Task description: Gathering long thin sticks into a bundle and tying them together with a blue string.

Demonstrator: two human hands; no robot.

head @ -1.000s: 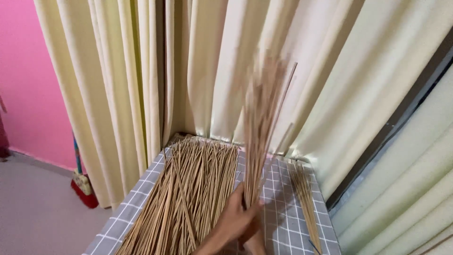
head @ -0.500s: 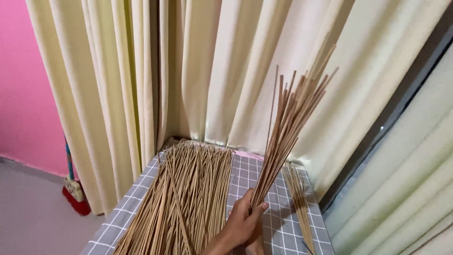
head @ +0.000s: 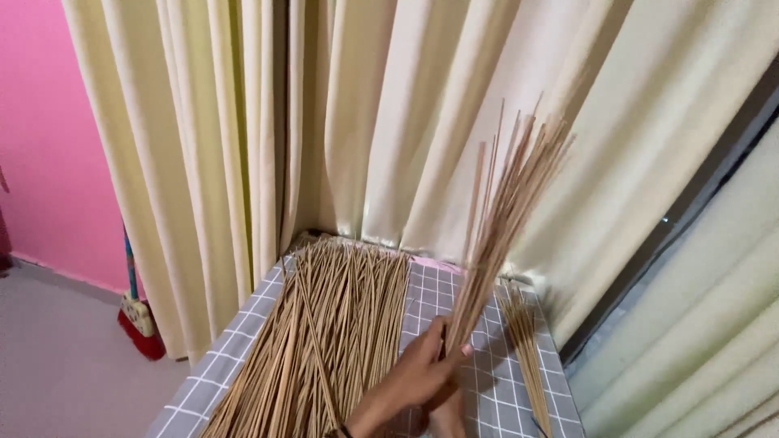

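Head view. The left hand [head: 422, 369] is clamped around the lower end of a bundle of thin sticks [head: 499, 215], held upright and leaning right, tips fanned against the cream curtain [head: 365, 122]. The right hand [head: 448, 418] sits just beneath, mostly hidden; its grip cannot be told. Judged step: gathering and squaring the bundle above the tabletop [head: 479, 389], which wears a grey checked cloth. Any next move calls for a firm hold low on the sticks. Left lies a broad heap of loose sticks [head: 324, 332]; right, a small separate lot [head: 523, 341]. The curtain crowds the bundle's tips. A red broom [head: 138, 316] stands on the floor.
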